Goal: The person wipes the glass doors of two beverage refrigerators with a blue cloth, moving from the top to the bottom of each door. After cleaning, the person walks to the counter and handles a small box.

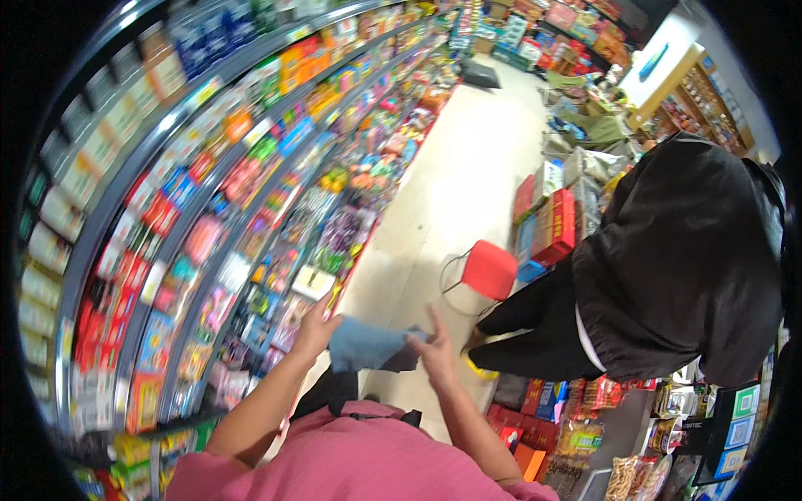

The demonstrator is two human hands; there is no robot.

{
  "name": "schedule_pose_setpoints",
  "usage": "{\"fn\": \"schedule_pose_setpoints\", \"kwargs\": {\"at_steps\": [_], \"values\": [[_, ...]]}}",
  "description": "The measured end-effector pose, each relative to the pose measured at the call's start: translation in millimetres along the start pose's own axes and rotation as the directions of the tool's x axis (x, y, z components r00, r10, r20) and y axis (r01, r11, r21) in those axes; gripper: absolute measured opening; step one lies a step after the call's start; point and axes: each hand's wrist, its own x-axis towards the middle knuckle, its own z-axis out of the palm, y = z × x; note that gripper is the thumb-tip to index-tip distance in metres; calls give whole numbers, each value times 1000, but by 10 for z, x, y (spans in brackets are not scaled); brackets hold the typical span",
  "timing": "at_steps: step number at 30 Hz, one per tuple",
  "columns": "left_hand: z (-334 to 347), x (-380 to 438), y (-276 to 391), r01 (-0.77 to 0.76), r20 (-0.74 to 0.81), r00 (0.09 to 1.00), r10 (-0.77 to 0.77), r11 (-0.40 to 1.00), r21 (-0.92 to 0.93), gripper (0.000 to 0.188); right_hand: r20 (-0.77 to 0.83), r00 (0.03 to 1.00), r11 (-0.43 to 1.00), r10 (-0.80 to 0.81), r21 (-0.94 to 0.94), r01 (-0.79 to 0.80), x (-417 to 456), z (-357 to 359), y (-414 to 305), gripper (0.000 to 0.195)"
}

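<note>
A blue-grey cloth point(366, 344) is stretched between my two hands in front of my body, over the pale aisle floor. My left hand point(316, 332) grips its left end, next to the shelf side. At the other end, my right hand point(437, 354) pinches a corner between thumb and fingers, with the index finger pointing forward. The cloth's lower right part looks darker and hangs down. Some blur softens its edges.
Packed shop shelves point(250, 206) run along my left. A person in black point(677, 263) stands bent at the right beside a red-seated stool point(490, 270). Boxes point(554, 228) are stacked beyond it. A black bag point(480, 74) lies farther along the floor point(463, 169). Snack packs point(579, 438) and a screen point(730, 432) sit lower right.
</note>
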Motion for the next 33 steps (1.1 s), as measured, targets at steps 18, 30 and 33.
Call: {"fn": "schedule_pose_setpoints", "kwargs": {"at_steps": [18, 30, 33], "values": [[1690, 5183, 1522, -754, 788, 531, 310, 598, 273, 27, 33, 957, 758, 288, -618, -206, 4305, -1240, -1575, 33], [3411, 8282, 3560, -599, 865, 470, 176, 784, 166, 36, 201, 889, 845, -412, -280, 455, 7602, -2577, -3096, 52], [3868, 8996, 3889, -510, 843, 524, 120, 837, 198, 32, 247, 919, 934, -307, -108, 341, 8416, -2849, -3344, 45]]}}
